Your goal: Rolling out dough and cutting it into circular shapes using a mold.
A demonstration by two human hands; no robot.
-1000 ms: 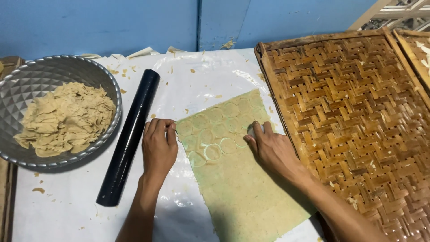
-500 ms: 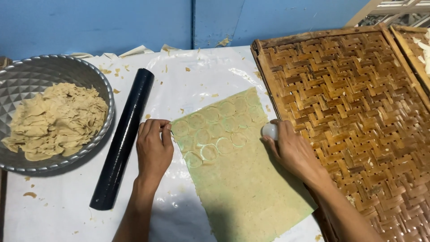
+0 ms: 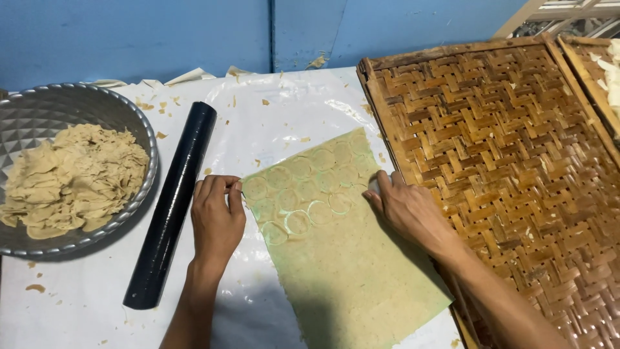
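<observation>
A thin greenish dough sheet lies on white plastic, its far half stamped with several round cut marks. My left hand rests palm down at the sheet's left edge, fingertips touching the dough. My right hand presses on the sheet's right edge, fingers curled around a small round cutter that is mostly hidden under them. A black rolling pin lies just left of my left hand.
A metal bowl with a heap of beige dough scraps stands at the left. A woven bamboo tray fills the right side, with a second tray at the far right. Blue wall behind. Dough crumbs dot the plastic.
My right hand lifted the round cutter off the sheet and has set it down again at the right edge, lower. My left hand stayed at the left edge.
</observation>
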